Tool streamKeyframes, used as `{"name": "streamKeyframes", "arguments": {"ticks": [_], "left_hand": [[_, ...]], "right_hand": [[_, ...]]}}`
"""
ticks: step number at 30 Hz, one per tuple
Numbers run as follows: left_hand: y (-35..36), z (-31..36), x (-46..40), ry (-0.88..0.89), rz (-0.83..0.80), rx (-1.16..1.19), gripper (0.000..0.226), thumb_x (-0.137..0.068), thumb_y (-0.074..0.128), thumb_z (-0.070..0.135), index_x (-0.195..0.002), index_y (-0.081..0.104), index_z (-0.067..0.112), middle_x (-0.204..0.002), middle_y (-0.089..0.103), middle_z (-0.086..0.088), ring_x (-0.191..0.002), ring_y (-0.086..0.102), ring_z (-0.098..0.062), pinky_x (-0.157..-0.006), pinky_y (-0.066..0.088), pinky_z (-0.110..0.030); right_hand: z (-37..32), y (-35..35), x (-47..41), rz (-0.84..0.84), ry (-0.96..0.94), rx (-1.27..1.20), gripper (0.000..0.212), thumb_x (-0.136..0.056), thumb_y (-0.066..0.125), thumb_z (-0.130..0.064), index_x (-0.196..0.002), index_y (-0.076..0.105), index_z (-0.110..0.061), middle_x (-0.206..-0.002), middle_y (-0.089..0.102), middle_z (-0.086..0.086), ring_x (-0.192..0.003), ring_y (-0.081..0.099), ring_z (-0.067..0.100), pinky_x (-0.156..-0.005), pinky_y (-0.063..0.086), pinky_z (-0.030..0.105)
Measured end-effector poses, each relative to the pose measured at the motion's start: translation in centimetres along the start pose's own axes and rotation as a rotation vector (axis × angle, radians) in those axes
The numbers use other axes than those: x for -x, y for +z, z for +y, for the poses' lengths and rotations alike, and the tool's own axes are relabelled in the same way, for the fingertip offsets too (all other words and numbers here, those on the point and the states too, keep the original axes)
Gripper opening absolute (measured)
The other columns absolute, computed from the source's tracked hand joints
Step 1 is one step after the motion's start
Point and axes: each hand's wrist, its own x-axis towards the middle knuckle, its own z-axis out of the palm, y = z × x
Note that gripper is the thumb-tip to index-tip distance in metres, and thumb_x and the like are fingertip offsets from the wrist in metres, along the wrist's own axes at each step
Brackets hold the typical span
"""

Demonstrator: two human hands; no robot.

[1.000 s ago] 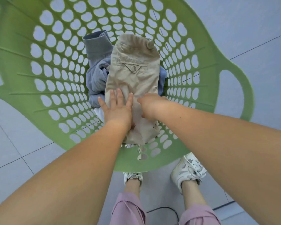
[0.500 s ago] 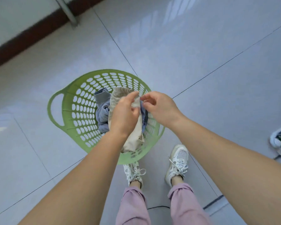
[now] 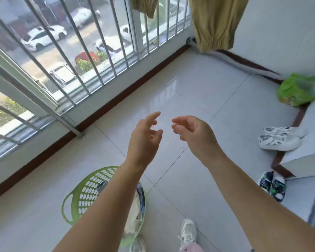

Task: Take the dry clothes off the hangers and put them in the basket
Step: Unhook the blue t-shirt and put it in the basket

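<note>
Clothes (image 3: 135,218) lie in the green basket (image 3: 84,190) on the tiled floor (image 3: 198,91), low in view and partly hidden behind the left forearm. Olive trousers (image 3: 214,24) hang at the top by the wall, with another olive piece (image 3: 144,5) beside the railing (image 3: 91,42). Left hand (image 3: 144,140) and right hand (image 3: 196,133) are raised, fingers loosely spread, both empty. No readable writing shows anywhere.
</note>
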Motion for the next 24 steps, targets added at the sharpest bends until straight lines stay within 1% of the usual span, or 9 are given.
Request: {"name": "streamKeyframes", "arguments": {"ticks": [2, 4, 7, 11, 14, 16, 17, 20, 24], "left_hand": [[0.0, 4.1, -0.8, 0.077, 0.019, 0.0, 0.047, -0.088, 0.059, 0.01, -0.13, 0.048, 0.027, -0.113, 0.057, 0.0, -0.077, 0.061, -0.009, -0.074, 0.046, -0.018], [0.3, 8.3, -1.3, 0.148, 0.042, 0.011, 0.047, -0.088, 0.06, 0.011, -0.13, 0.048, 0.028, -0.112, 0.058, 0.002, -0.075, 0.059, -0.002, -0.068, 0.044, -0.012], [0.7, 14.4, -2.0, 0.245, 0.061, 0.045, 0.047, -0.088, 0.06, 0.016, -0.131, 0.046, 0.029, -0.111, 0.057, 0.008, -0.078, 0.059, 0.004, -0.066, 0.043, -0.006], [1.2, 22.2, -2.2, 0.406, 0.073, 0.113, 0.046, -0.088, 0.06, 0.016, -0.13, 0.047, 0.027, -0.108, 0.057, 0.01, -0.082, 0.062, -0.002, -0.072, 0.047, -0.011], [1.3, 26.9, -3.1, 0.526, 0.074, 0.147, 0.046, -0.087, 0.061, 0.013, -0.129, 0.048, 0.025, -0.105, 0.057, 0.009, -0.074, 0.06, 0.001, -0.066, 0.046, -0.008], [1.2, 29.9, -3.6, 0.588, 0.078, 0.139, 0.048, -0.087, 0.062, 0.015, -0.131, 0.046, 0.027, -0.107, 0.057, 0.008, -0.075, 0.06, 0.002, -0.065, 0.047, -0.008], [1.1, 30.9, -3.9, 0.617, 0.086, 0.127, 0.049, -0.087, 0.062, 0.017, -0.132, 0.045, 0.027, -0.108, 0.057, 0.008, -0.077, 0.06, 0.001, -0.068, 0.049, -0.009], [0.5, 34.4, -4.8, 0.686, 0.105, 0.14, 0.049, -0.087, 0.061, 0.019, -0.132, 0.044, 0.027, -0.112, 0.059, 0.004, -0.084, 0.063, -0.005, -0.078, 0.054, -0.02], [-0.4, 39.2, -6.8, 0.756, 0.118, 0.179, 0.047, -0.088, 0.06, 0.019, -0.132, 0.045, 0.025, -0.112, 0.059, 0.004, -0.087, 0.065, -0.009, -0.081, 0.054, -0.024]], "right_hand": [[-2.8, -3.1, 0.5, 0.048, -0.073, 0.001, 0.019, -0.091, 0.055, -0.018, -0.092, 0.061, -0.036, -0.097, 0.069, -0.01, -0.094, 0.064, 0.005, -0.086, 0.052, 0.025], [-5.5, -6.4, 1.3, 0.104, -0.145, 0.003, 0.017, -0.091, 0.055, -0.018, -0.094, 0.062, -0.033, -0.095, 0.068, -0.012, -0.092, 0.064, 0.003, -0.085, 0.052, 0.023], [-8.9, -11.0, 2.2, 0.184, -0.242, 0.005, 0.015, -0.091, 0.055, -0.018, -0.097, 0.063, -0.03, -0.094, 0.068, -0.014, -0.091, 0.064, 0.002, -0.085, 0.053, 0.022], [-12.7, -16.5, 3.5, 0.285, -0.363, 0.006, 0.016, -0.09, 0.058, -0.018, -0.094, 0.064, -0.032, -0.092, 0.069, -0.014, -0.091, 0.064, 0.004, -0.084, 0.052, 0.023], [-15.4, -20.3, 4.0, 0.355, -0.448, 0.015, 0.02, -0.089, 0.059, -0.017, -0.087, 0.063, -0.037, -0.09, 0.069, -0.014, -0.091, 0.065, 0.005, -0.083, 0.052, 0.024], [-17.2, -22.8, 4.4, 0.41, -0.493, 0.026, 0.019, -0.089, 0.059, -0.017, -0.088, 0.063, -0.036, -0.091, 0.07, -0.012, -0.091, 0.065, 0.005, -0.082, 0.051, 0.022], [-18.0, -23.8, 4.5, 0.43, -0.514, 0.039, 0.018, -0.09, 0.059, -0.017, -0.09, 0.063, -0.034, -0.092, 0.07, -0.011, -0.091, 0.065, 0.004, -0.082, 0.051, 0.021], [-20.5, -26.5, 4.5, 0.493, -0.586, 0.11, 0.015, -0.09, 0.058, -0.018, -0.096, 0.064, -0.031, -0.094, 0.069, -0.012, -0.091, 0.064, 0.005, -0.081, 0.051, 0.02], [-24.4, -30.3, 4.0, 0.583, -0.656, 0.157, 0.015, -0.09, 0.058, -0.018, -0.1, 0.066, -0.026, -0.095, 0.068, -0.013, -0.09, 0.062, 0.001, -0.082, 0.05, 0.017]]}}
